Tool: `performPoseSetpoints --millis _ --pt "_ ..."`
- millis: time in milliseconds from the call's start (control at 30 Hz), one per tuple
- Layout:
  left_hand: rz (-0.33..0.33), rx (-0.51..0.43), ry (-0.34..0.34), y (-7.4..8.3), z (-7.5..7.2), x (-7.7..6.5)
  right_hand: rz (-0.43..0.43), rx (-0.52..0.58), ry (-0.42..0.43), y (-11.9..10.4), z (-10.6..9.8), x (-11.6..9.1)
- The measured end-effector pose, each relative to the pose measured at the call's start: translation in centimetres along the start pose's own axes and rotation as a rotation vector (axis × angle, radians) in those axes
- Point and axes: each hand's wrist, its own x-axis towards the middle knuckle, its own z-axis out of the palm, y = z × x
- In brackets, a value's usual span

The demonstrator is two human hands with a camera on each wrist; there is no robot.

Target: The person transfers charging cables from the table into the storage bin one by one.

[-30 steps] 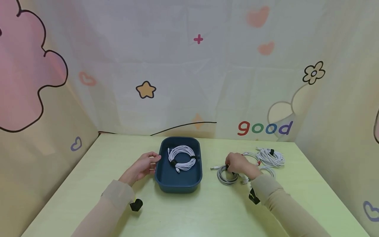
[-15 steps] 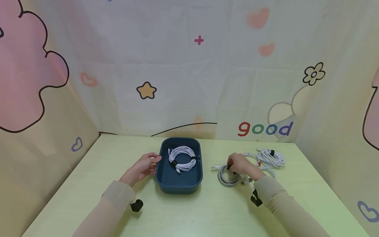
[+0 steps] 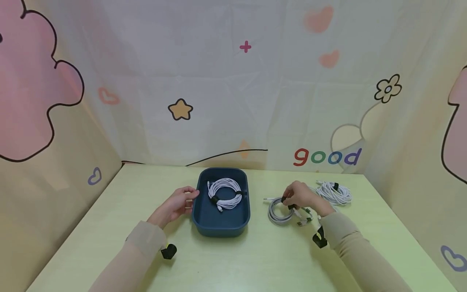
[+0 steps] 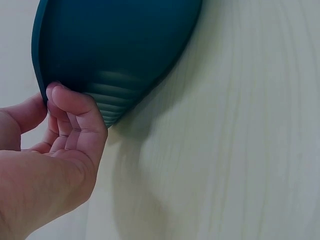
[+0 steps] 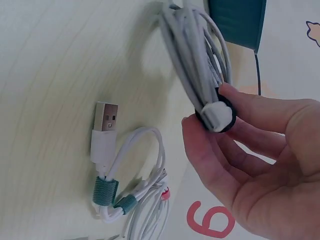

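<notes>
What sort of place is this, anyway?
Probably a small indoor booth set up for recording handiwork: a cartoon-printed backdrop behind and beside a pale table, and a small black device at each cuff.

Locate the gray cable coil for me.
In the head view, the gray cable coil is held by the right hand, right of the blue bin and left of the white bundle.
</notes>
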Motion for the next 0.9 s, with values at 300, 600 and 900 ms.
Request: performPoseSetpoints --millis 300,600,900 --pt "0.008 -0.001 -0.006 0.1 0.0 0.0 -0.002 0.049 0.018 0.3 -0.4 0.4" --pt "-0.004 -0.001 -0.001 -0.1 0.0 0.1 0.028 0.111 0.013 -0.8 -0.9 1.1" --pt "-0.004 -0.046 -0.019 -0.2 -0.1 0.2 -0.003 0.150 0.011 -2.6 -1.9 1.6"
